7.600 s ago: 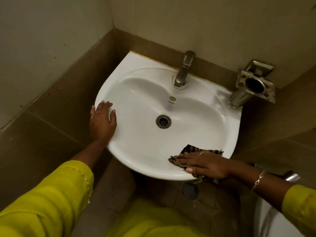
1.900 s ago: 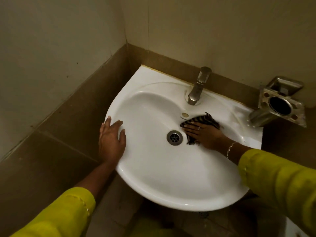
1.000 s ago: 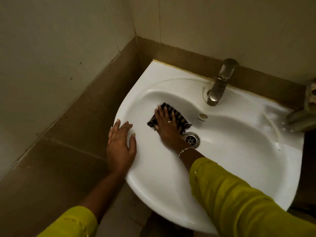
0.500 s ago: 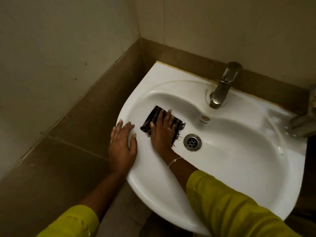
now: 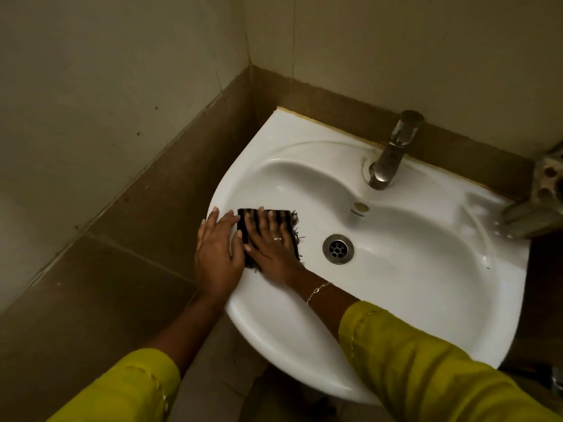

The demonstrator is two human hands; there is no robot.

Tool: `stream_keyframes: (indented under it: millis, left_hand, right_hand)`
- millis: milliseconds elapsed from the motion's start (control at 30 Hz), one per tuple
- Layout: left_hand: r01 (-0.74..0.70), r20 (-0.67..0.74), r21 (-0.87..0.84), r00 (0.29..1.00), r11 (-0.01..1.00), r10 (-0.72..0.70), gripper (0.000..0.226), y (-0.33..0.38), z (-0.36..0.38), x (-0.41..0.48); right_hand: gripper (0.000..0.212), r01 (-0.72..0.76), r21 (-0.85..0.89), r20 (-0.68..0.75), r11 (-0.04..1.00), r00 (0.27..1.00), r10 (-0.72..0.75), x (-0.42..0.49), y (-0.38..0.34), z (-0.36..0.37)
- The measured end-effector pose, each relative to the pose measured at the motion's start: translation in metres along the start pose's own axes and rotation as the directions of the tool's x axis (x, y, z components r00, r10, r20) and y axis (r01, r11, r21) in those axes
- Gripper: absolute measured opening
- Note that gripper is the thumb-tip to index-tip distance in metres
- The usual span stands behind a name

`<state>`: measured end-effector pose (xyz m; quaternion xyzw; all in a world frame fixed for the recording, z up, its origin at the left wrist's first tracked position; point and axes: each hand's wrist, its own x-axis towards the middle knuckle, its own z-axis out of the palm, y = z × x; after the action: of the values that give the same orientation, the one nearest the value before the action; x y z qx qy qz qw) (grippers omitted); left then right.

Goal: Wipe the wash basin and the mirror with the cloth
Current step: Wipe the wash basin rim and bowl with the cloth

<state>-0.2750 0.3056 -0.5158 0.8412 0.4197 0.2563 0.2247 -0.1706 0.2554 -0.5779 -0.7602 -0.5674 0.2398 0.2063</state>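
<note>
A white wash basin (image 5: 426, 287) is fixed in the corner of a tiled wall. A dark striped cloth (image 5: 288, 219) lies flat on the bowl's left inner slope, left of the drain (image 5: 338, 248). My right hand (image 5: 269, 243) presses down on the cloth with straight, spread fingers. My left hand (image 5: 216, 254) rests flat on the basin's left rim, its thumb side touching the cloth's left edge. No mirror is in view.
A metal tap (image 5: 391, 153) stands at the back of the basin. A metal wall holder (image 5: 539, 202) juts out at the right edge. Brown tiled walls close in on the left and behind. My yellow sleeves fill the bottom of the view.
My right hand has slid the cloth from beside the drain leftward up the bowl's slope until it meets my left hand. My left hand has stayed on the rim.
</note>
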Motion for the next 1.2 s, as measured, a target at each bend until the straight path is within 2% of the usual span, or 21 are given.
stream_keyframes:
  millis: [133,367,600,867,1000,1067,1133,1200]
  left_hand:
    - [0.003,-0.020,-0.003,1.000,1.000,-0.003,0.039,0.001,-0.001,-0.001]
    - [0.004,0.003,0.003,1.000,1.000,-0.004,0.038,0.001,-0.003,-0.001]
    - [0.016,0.027,0.023,0.999,1.000,-0.017,0.041,-0.005,-0.004,-0.001]
    - [0.010,-0.002,0.028,1.000,1.000,-0.010,0.041,0.005,-0.006,-0.005]
    - [0.006,0.013,0.042,1.000,0.999,-0.006,0.042,0.003,-0.004,-0.005]
    - [0.006,0.017,0.039,1.000,0.999,-0.007,0.043,0.002,-0.003,-0.005]
    - [0.007,0.011,0.034,1.000,0.999,-0.007,0.042,0.003,-0.002,-0.005]
    - [0.014,0.005,0.026,1.000,1.000,-0.014,0.042,0.005,-0.002,-0.006]
  right_hand:
    - [0.058,0.050,-0.032,0.076,0.998,0.996,-0.047,-0.022,-0.003,0.004]
    - [0.057,0.072,0.015,0.235,0.997,0.969,-0.073,-0.067,0.003,0.002]
    - [0.054,0.042,-0.008,0.484,0.999,0.875,-0.032,-0.116,0.019,-0.027]
    - [0.055,0.050,-0.155,0.634,0.987,0.771,0.061,-0.159,0.063,-0.060]
    - [0.057,0.096,-0.318,0.651,0.943,0.745,0.143,-0.170,0.090,-0.083]
    - [0.074,0.115,-0.411,0.629,0.904,0.754,0.190,-0.173,0.106,-0.090]
    - [0.116,0.110,-0.478,0.573,0.871,0.791,0.215,-0.173,0.117,-0.096]
    - [0.138,0.053,-0.560,0.465,0.827,0.846,0.261,-0.173,0.124,-0.098]
